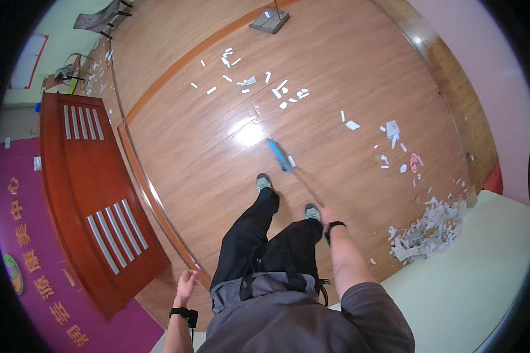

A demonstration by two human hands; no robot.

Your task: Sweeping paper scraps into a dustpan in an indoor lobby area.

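My right hand [328, 215] is wrapped round the handle of a broom [279, 156] with a blue head. The head rests on the wooden floor [206, 135] ahead of my feet. A small white paper scrap [291, 161] lies right beside it. My left hand [186, 286] hangs low at my left side, empty, its fingers loosely apart. Farther ahead, more white paper scraps [279, 92] are scattered over the floor. To the right lie other paper pieces [393, 128] and a pink item [414, 163] whose kind I cannot make out.
A large heap of shredded paper [424, 235] sits against the pale wall at the right. A grey long-handled dustpan [270, 21] stands at the far end. On the left are a raised floor edge [153, 203], a red-brown wooden lectern [100, 194] and a chair [100, 20].
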